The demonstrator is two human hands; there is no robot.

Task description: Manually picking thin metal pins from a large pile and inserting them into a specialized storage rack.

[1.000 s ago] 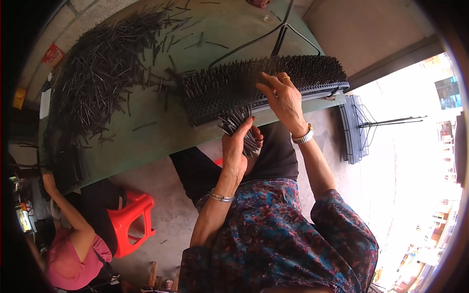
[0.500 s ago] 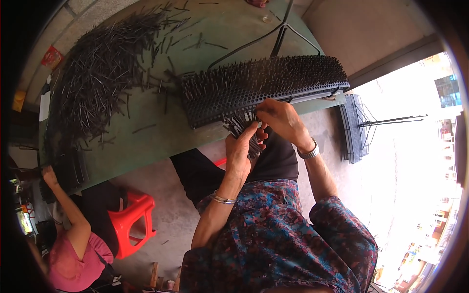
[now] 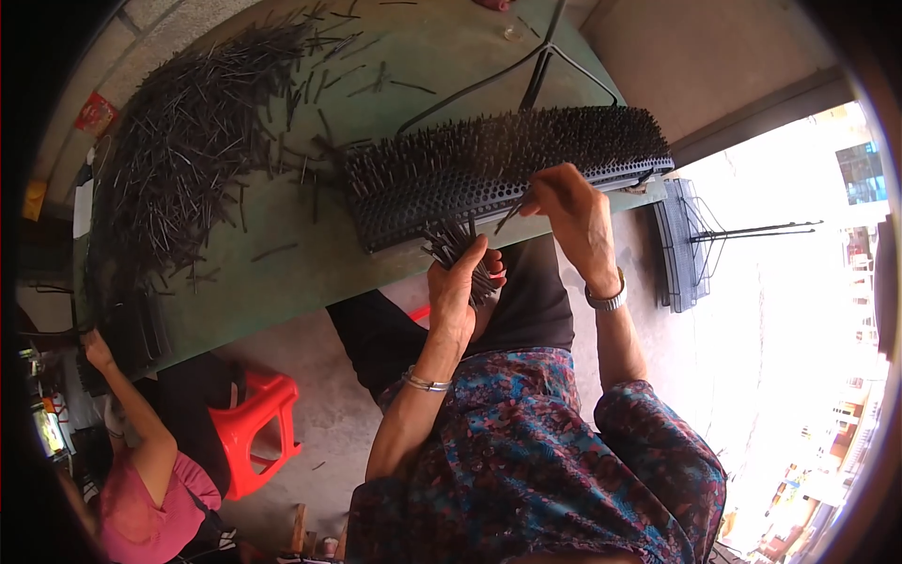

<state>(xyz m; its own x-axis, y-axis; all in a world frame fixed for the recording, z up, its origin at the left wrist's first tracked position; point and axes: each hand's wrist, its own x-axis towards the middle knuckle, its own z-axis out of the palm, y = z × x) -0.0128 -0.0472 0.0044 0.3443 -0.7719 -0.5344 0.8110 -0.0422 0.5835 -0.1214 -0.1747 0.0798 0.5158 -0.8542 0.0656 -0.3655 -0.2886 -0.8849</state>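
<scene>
Half a second ago we had the right hand [image 3: 587,226] at the bundle of black sticks [image 3: 449,242]; now it has drawn away, up and to the right, pinching a thin black stick [image 3: 508,217] between thumb and fingers. We see its fingers curled leftward (the stick slants down toward the bundle). Our left hand [image 3: 454,291] wraps the bundle, thumb on top, just beside the near edge of the perforated rack [image 3: 413,211] on the green table [image 3: 268,293].
</scene>
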